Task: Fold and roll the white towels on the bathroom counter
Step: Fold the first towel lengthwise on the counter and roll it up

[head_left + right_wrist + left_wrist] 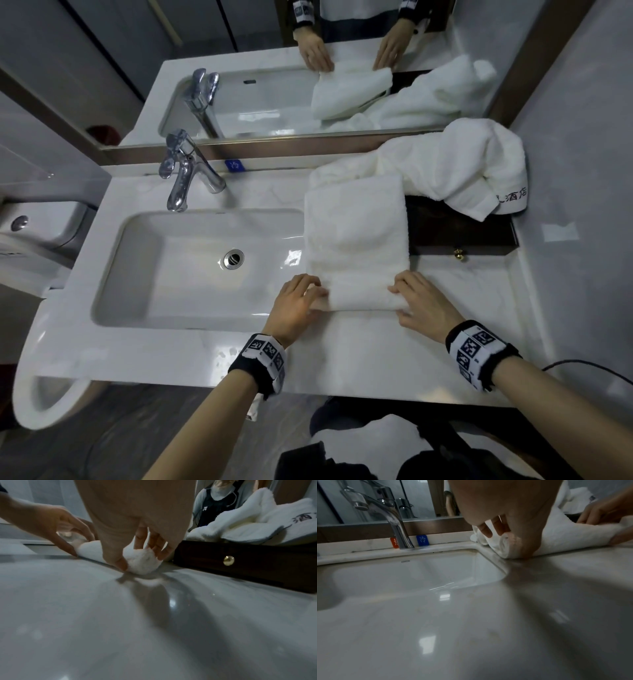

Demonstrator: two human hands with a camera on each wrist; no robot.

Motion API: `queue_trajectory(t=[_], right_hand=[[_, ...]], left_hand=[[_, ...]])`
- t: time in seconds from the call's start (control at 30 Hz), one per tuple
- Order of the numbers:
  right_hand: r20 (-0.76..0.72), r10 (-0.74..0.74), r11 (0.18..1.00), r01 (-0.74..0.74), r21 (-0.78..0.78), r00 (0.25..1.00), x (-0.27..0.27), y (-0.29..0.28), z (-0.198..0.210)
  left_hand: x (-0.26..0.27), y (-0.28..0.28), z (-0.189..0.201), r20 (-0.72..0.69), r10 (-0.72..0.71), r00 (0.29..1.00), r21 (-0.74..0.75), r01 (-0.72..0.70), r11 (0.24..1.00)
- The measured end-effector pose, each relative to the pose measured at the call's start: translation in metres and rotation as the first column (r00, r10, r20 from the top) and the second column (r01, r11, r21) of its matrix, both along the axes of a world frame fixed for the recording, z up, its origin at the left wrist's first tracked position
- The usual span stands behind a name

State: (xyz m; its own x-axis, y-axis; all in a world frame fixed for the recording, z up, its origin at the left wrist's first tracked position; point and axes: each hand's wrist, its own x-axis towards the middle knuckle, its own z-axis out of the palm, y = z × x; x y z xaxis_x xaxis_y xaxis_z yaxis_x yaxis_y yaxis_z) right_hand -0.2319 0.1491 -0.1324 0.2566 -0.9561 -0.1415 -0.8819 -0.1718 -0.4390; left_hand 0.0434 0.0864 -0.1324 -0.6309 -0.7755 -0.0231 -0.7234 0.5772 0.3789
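While hands [359,301] grip, towel [356,233] half-rolled

The dark wooden box [462,233] is partly covered by the crumpled towel [445,164] at 12 o'clock; the left hand's [505,507] fingers [485,530] hide behind the roll.

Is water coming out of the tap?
No, the tap has no stream under its spout, and the sink below looks dry.

Fluffy terry-cloth towel [356,236], glossy marble counter [342,356], polished chrome faucet [181,171], dark wooden box [459,233].
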Motion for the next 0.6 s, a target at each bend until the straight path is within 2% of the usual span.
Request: queue_trajectory(t=[0.1,0.23,0.33,0.43,0.53,0.6], right_hand=[[0.049,-0.078,0.997,0.077,0.03,0.996,-0.004,-0.006,-0.001],[0.138,-0.22,0.965,0.195,0.176,0.966,-0.01,-0.02,0.001],[0.167,-0.351,0.905,0.287,0.315,0.921,-0.015,-0.029,0.005],[0.167,-0.402,0.874,0.323,0.363,0.9,-0.014,-0.037,0.006],[0.199,-0.491,0.834,0.392,0.388,0.848,-0.013,-0.043,0.006],[0.209,-0.591,0.773,0.473,0.423,0.779,-0.012,-0.047,0.006]], left_hand=[[0.002,-0.004,-0.004,-0.061,0.066,0.996,0.092,-0.06,0.994],[0.006,-0.013,-0.005,-0.108,0.206,0.973,0.26,-0.172,0.95],[0.003,-0.023,-0.002,-0.092,0.313,0.945,0.397,-0.253,0.882],[-0.004,-0.032,0.0,-0.124,0.409,0.904,0.472,-0.309,0.826],[-0.011,-0.04,0.0,-0.104,0.557,0.824,0.541,-0.423,0.727],[-0.014,-0.046,-0.003,-0.059,0.633,0.772,0.569,-0.495,0.657]])
